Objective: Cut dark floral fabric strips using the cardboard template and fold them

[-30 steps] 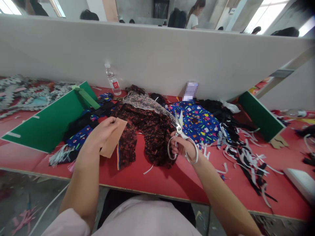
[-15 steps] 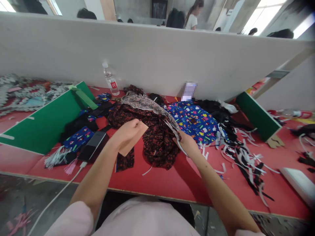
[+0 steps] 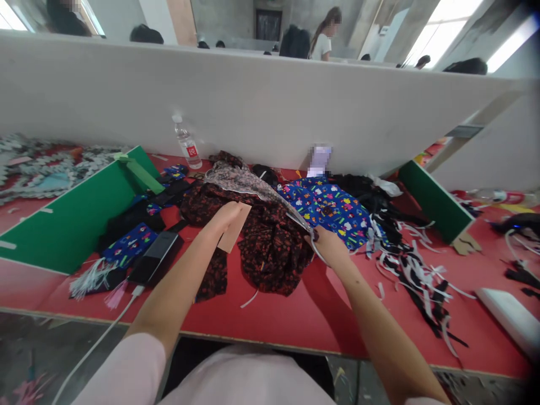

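Observation:
Near the centre, my left hand (image 3: 228,215) is closed on a tan card (image 3: 235,228), which hangs over the dark floral cloth (image 3: 270,253). My right hand (image 3: 327,244) is closed round the handles of metal scissors (image 3: 298,221) at the cloth's right side. The blades point up and left over the cloth, partly hidden by its paler edge. A light grey floral strip (image 3: 248,183) runs across the dark cloth towards my right hand. Blue patterned fabric (image 3: 331,211) lies just beyond that hand. A small dark floral piece (image 3: 215,275) lies below my left wrist.
On the red table (image 3: 270,323) stand a water bottle (image 3: 187,143) and a phone (image 3: 319,161) near the white partition (image 3: 253,101). Green dividers flank the work area. A power bank (image 3: 155,259) with a cable lies left; black and white strips (image 3: 422,281) lie right.
My left hand has moved slightly up, and the card has turned more upright. The scissors have shifted a little right and down with my right hand, their blades now less visible. The view has tilted slightly.

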Demonstrator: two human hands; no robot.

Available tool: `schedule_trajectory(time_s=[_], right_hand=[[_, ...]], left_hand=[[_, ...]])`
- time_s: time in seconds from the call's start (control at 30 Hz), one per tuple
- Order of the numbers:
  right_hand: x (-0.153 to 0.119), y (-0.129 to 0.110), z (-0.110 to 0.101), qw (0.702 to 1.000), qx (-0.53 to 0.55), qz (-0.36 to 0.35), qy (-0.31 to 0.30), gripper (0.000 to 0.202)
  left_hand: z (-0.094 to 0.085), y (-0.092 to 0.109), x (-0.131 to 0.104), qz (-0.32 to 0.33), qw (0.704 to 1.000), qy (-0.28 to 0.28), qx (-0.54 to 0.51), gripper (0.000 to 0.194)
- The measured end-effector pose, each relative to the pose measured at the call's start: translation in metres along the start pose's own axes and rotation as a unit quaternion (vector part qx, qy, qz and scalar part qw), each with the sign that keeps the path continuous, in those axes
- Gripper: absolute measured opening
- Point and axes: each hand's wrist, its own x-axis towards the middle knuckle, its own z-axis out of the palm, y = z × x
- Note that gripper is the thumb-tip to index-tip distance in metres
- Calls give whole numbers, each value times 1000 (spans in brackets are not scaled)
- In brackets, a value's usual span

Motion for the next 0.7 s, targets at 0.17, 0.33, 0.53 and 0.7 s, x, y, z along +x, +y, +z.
schedule_trajectory(time_s=[0.17,0.33,0.53,0.7], right_hand=[[0,-7,-1,1000,0,13,28,35],[11,-24,6,999,-13,-7,38,43],[23,-31,15,999,-36,14,12,29],[27,-18,9,998,-55,41,13,27]], left_hand=[[2,-2,-32,86,981,-50,166,12],[23,-8,-47,143,942,-135,273,16],[5,-8,-65,150,925,-122,328,20],[-40,-7,-97,123,934,-160,294,22]])
